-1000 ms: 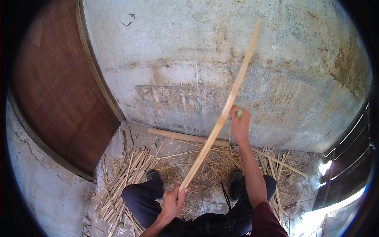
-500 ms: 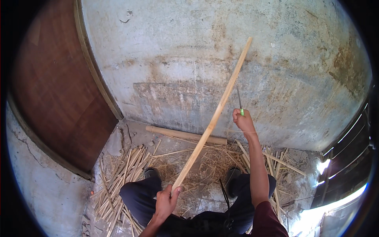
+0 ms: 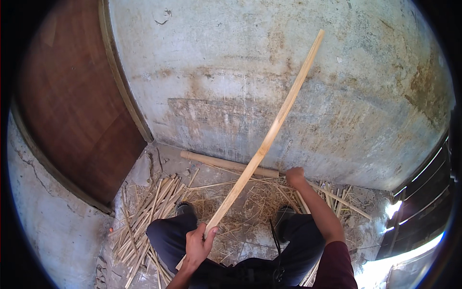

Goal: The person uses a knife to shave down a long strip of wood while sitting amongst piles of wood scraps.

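My left hand (image 3: 197, 244) is closed round the lower end of a long, flat bamboo strip (image 3: 262, 149). The strip slants up and to the right in front of the wall, its far end in the air. A short stub of it shows below my grip. To the right of the strip, apart from it, my right hand (image 3: 294, 177) is clenched low near the foot of the wall. The green-handled knife seen in that fist a moment earlier is hidden now.
Split bamboo sticks (image 3: 144, 226) lie piled left of my legs, with more sticks (image 3: 337, 195) at the right. Thin shavings (image 3: 252, 204) cover the floor between my feet. A bamboo pole (image 3: 226, 163) rests along the stained wall (image 3: 216, 62). At the left is a brown door (image 3: 72, 111).
My right hand has come down toward the floor, and the knife blade has gone out of sight. The strip's far end has shifted up and to the right; my left hand keeps its grip.
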Motion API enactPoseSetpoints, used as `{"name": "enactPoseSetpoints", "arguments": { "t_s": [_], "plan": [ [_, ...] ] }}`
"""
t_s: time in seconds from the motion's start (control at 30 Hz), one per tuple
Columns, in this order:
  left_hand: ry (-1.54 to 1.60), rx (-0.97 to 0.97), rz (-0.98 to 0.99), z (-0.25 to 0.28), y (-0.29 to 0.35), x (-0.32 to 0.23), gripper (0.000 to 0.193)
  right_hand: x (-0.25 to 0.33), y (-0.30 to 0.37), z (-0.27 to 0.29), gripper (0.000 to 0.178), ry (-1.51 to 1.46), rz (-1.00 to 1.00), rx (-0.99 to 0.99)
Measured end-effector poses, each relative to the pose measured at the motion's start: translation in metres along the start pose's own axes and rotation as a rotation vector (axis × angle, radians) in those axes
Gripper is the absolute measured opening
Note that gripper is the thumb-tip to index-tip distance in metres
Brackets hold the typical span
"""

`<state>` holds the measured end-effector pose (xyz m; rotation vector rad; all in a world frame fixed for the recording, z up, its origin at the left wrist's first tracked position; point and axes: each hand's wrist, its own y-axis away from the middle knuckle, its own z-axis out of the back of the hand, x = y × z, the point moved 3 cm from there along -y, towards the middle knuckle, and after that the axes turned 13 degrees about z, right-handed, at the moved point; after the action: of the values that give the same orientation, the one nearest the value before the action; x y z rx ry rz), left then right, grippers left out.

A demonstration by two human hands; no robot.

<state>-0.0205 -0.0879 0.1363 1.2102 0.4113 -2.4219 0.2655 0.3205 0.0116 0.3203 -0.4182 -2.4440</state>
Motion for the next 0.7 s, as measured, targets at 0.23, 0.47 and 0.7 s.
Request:
{"name": "enactPoseSetpoints", "arguments": {
  "t_s": [0.23,0.47,0.7],
  "plan": [
    [0.132,0.063,0.013,0.012,-0.010,-0.018,0.039,0.019,0.045,0.116,0.024,-0.298,-0.081,-0.709],
    [0.402,0.266,0.103,-0.003,-0.022,-0.027,0.048,0.097,0.132,0.205,0.015,-0.782,0.337,-1.364],
    [0.570,0.312,0.116,-0.012,-0.023,-0.045,0.042,0.179,0.170,0.204,0.011,-0.415,0.646,-1.269]
  ]
}}
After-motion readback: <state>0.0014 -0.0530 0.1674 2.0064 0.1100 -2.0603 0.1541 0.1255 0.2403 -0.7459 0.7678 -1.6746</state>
